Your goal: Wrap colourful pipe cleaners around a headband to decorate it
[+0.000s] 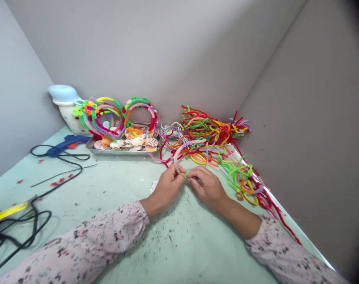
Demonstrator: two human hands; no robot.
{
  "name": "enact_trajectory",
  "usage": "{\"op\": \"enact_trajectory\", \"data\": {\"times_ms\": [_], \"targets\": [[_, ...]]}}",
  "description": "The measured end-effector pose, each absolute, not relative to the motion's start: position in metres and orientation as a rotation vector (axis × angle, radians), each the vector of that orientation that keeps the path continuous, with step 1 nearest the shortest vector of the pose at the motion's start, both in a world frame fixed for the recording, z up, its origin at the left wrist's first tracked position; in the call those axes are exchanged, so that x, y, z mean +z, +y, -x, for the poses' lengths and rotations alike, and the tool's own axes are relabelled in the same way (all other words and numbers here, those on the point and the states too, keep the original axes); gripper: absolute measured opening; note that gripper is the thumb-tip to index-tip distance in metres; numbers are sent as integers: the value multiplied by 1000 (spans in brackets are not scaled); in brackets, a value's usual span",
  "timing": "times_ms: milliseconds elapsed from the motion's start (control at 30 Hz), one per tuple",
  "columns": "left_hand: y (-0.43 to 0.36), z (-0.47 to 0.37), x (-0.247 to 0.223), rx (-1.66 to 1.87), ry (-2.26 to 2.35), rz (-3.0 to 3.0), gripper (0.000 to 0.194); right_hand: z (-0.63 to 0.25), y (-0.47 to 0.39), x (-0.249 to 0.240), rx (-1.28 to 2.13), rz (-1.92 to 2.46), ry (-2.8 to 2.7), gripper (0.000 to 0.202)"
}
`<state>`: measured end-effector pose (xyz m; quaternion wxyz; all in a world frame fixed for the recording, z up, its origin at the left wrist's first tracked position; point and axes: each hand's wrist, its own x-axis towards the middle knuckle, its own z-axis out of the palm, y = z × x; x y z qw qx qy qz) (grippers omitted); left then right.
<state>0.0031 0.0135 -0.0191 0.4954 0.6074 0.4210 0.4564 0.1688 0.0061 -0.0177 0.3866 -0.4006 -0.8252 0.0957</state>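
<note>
Two bare hands over one pale green table [87, 236], fingers at work on one small green piece [186, 174] near the middle, between both sets of fingertips. Left hand [167, 183]: thumb and fingers pinched together on one side of the green piece. Right hand [208, 187]: thumb and forefinger closed on the other side. By the look of it, only partly done: green piece gripped rather than laid down, its shape too small to make out. Just beyond the left hand, one arched pink-lilac band [186, 146], no ornament visible on it, lower end hidden at the fingers; impossible to tell whether gripped too. Seemingly finished: two groups of wrapped hoops [140, 101] on one metal tray [123, 153], too overlapped for an exact count, several with flower-like ornaments [90, 107]. In the same tray, many shells [117, 144], more than a dozen. Apparently unused: one large heap of coloured fuzzy stems [209, 124], dozens, uncountable, plus one smaller green tangle [234, 173] to the right. At the left, one blue glue gun [64, 145], one lidded cup [68, 108], black cable [75, 173] in loops, and a few red scraps [58, 182].
</note>
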Motion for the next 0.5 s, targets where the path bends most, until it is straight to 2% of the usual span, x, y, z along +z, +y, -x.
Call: {"op": "enact_trajectory", "data": {"times_ms": [500], "targets": [[14,-3,-20,1089,1018,-1497,5,-169,6,-19,262,1037,-2096,14]]}}
